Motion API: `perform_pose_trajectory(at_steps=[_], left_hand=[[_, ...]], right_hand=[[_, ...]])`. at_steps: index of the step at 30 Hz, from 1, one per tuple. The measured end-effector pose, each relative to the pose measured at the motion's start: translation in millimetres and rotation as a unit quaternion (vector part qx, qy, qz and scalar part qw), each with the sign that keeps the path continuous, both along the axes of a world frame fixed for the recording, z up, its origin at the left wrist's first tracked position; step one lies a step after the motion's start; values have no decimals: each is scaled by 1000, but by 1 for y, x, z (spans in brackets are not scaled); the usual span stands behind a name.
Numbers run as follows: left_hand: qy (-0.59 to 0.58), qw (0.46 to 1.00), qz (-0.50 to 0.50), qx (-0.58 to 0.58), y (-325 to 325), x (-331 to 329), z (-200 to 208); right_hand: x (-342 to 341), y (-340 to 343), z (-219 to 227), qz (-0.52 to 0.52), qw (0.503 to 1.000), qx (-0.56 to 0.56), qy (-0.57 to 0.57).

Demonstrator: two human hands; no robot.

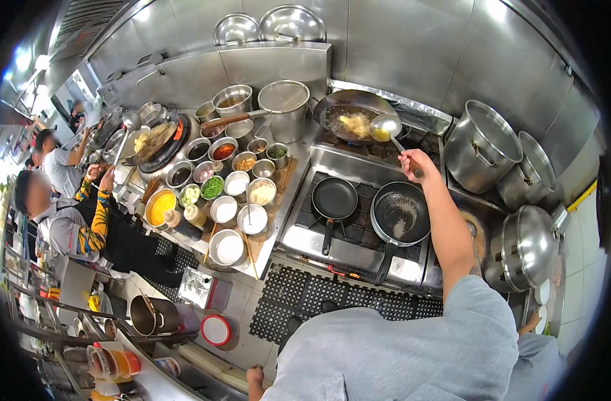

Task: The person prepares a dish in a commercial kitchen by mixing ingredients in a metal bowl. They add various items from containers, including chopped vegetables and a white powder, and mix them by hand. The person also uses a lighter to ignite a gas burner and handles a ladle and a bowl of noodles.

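The person's right hand (410, 162) reaches over the steel stove (359, 234), fingers clamped on the long handle of a round metal ladle (385, 125). The ladle's bowl sits in the large dark wok (351, 113) at the back, beside pale yellow frying food (355, 122). The left hand (254, 375) hangs low by the floor; whether its fingers are together cannot be told. Two black frying pans (335, 199) rest on the front burners.

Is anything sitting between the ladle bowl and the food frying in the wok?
Nothing visible. The right hand holds the ladle, whose bowl sits at the wok rim, right beside the frying food.
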State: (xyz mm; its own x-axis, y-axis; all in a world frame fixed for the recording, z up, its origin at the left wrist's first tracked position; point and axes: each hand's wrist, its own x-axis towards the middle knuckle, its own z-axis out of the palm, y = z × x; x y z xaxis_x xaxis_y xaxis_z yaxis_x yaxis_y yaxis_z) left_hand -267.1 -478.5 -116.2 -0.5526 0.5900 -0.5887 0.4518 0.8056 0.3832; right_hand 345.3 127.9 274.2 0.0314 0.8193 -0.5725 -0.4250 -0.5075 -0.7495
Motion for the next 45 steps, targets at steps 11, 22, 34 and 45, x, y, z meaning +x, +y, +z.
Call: perform_pose_trajectory(at_steps=[11, 22, 34, 45], left_hand=[[-62, 996, 69, 3, 66, -57, -21], [-66, 995, 51, -49, 57, -70, -20], [-72, 996, 20, -45, 58, -72, -28], [-71, 995, 15, -69, 77, -79, -37]], right_hand=[[-13, -7, 31, 4, 994, 42, 99], [-37, -13, 45, 6, 999, 18, 38], [-72, -97, 64, 47, 983, 2, 180], [-119, -177, -28, 61, 963, -118, 236]])
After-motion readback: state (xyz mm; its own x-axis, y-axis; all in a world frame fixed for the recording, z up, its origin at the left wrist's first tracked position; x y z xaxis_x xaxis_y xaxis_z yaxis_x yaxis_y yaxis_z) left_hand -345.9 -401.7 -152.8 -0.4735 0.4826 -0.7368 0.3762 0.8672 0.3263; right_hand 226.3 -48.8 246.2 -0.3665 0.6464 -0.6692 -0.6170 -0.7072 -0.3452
